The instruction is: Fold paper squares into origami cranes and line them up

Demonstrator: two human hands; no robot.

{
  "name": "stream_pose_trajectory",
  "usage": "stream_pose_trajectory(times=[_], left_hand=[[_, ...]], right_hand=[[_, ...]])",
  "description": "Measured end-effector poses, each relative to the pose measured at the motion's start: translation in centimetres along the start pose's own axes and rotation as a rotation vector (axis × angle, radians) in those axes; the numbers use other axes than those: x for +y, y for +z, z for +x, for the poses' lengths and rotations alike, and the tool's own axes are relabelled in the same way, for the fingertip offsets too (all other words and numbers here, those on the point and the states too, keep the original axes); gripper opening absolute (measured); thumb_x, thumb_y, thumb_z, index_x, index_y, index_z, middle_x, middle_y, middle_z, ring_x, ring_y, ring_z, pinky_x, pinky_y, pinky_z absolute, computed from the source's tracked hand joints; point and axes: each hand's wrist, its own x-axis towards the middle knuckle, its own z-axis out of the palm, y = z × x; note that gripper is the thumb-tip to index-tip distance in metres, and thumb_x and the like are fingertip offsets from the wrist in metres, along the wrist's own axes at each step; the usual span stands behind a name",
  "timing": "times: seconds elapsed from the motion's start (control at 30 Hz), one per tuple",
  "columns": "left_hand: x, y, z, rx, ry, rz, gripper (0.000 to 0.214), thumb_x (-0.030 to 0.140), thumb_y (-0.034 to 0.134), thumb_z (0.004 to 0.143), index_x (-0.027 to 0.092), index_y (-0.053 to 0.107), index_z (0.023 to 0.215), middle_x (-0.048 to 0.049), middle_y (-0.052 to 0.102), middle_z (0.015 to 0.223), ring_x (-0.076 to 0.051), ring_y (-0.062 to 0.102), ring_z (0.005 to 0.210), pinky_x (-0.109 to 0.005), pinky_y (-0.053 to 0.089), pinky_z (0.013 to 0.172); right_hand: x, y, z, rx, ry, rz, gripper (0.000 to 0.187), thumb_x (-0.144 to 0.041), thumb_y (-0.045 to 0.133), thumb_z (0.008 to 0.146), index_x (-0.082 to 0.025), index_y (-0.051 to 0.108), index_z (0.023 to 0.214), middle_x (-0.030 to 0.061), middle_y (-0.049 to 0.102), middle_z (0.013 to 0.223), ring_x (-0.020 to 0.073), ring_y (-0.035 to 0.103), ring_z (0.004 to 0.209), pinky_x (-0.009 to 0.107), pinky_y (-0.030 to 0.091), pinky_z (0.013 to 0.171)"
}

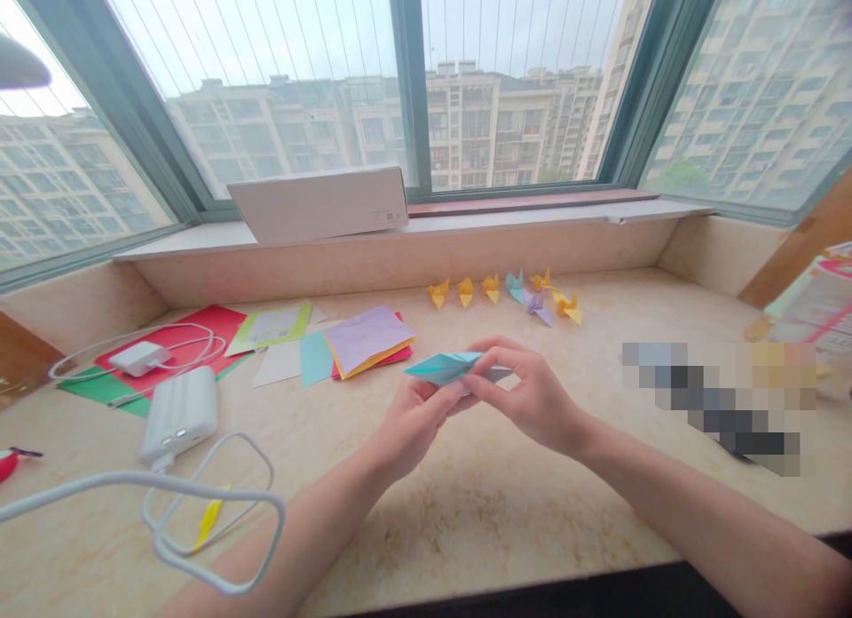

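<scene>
A piece of light blue folded origami paper (443, 368) is held between both hands above the marble-look counter. My left hand (422, 409) grips it from below and the left, thumb along its near edge. Fingers of my right hand (523, 383) pinch its right end, where a paler point sticks out behind them. Beyond the hands stand several folded paper cranes: yellow ones (466, 291), a blue one (515, 286) and a purple one (536, 305). Left of the hands lies a stack of square paper (370, 334), purple on top, with yellow and red beneath.
At left, a white power bank (179, 414) trails a looped white cable (219, 492). A charger plug (139, 358) rests on red and green paper (211, 327). A white box (319, 205) leans on the window ledge. A blurred-out patch (719, 405) and a plastic container (816, 303) are at right.
</scene>
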Motion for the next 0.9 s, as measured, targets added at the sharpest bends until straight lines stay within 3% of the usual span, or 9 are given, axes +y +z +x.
stream_pose_trajectory(times=[0.13, 0.27, 0.37, 0.43, 0.6, 0.9], left_hand=[[-0.1, 0.0, 0.2, -0.011, -0.012, 0.030, 0.023, 0.030, 0.064, 0.095, 0.018, 0.075, 0.111, -0.0090, 0.075, 0.117, -0.027, 0.065, 0.118, -0.047, 0.044, 0.110], [-0.1, 0.0, 0.5, 0.056, -0.012, 0.020, 0.029, 0.035, 0.069, 0.091, 0.019, 0.073, 0.115, -0.0100, 0.075, 0.116, -0.028, 0.068, 0.113, -0.047, 0.049, 0.106], [-0.1, -0.1, 0.6, 0.091, -0.025, 0.047, 0.030, 0.036, 0.070, 0.090, 0.018, 0.073, 0.114, -0.0110, 0.075, 0.116, -0.028, 0.071, 0.109, -0.047, 0.051, 0.103], [-0.1, -0.1, 0.6, 0.101, -0.035, 0.074, 0.031, 0.038, 0.070, 0.089, 0.018, 0.073, 0.112, -0.0115, 0.076, 0.114, -0.028, 0.071, 0.107, -0.046, 0.052, 0.101], [-0.2, 0.0, 0.5, 0.116, -0.056, 0.128, 0.034, 0.041, 0.070, 0.089, 0.016, 0.072, 0.112, -0.0115, 0.077, 0.109, -0.027, 0.073, 0.103, -0.043, 0.055, 0.096], [0.2, 0.3, 0.4, 0.210, -0.072, 0.199, 0.039, 0.045, 0.072, 0.086, 0.013, 0.071, 0.108, -0.0122, 0.079, 0.101, -0.026, 0.076, 0.092, -0.040, 0.060, 0.087]], right_hand=[[0.1, -0.1, -0.1, 0.038, -0.015, -0.001, 0.004, -0.023, 0.069, 0.087, -0.022, 0.066, 0.085, 0.0056, 0.070, 0.110, 0.0221, 0.067, 0.103, 0.039, 0.050, 0.093], [0.3, 0.0, -0.2, 0.082, 0.015, 0.150, 0.020, -0.029, 0.069, 0.089, -0.024, 0.058, 0.104, 0.0066, 0.071, 0.116, 0.0219, 0.068, 0.105, 0.038, 0.053, 0.091], [0.7, 0.1, -0.1, 0.070, 0.098, 0.262, 0.025, -0.038, 0.060, 0.096, -0.025, 0.061, 0.116, 0.0071, 0.073, 0.113, 0.0221, 0.069, 0.105, 0.039, 0.054, 0.092], [0.9, 0.1, 0.0, 0.066, 0.136, 0.267, 0.024, -0.040, 0.056, 0.098, -0.024, 0.069, 0.111, 0.0070, 0.074, 0.112, 0.0223, 0.069, 0.105, 0.041, 0.053, 0.095], [1.0, 0.3, 0.2, 0.078, 0.146, 0.208, 0.015, -0.034, 0.066, 0.091, -0.025, 0.078, 0.095, 0.0060, 0.073, 0.114, 0.0224, 0.068, 0.106, 0.041, 0.053, 0.098], [1.0, 0.8, -0.2, 0.096, 0.080, 0.110, 0.015, -0.027, 0.067, 0.091, -0.028, 0.079, 0.099, 0.0048, 0.074, 0.113, 0.0220, 0.069, 0.107, 0.041, 0.055, 0.097]])
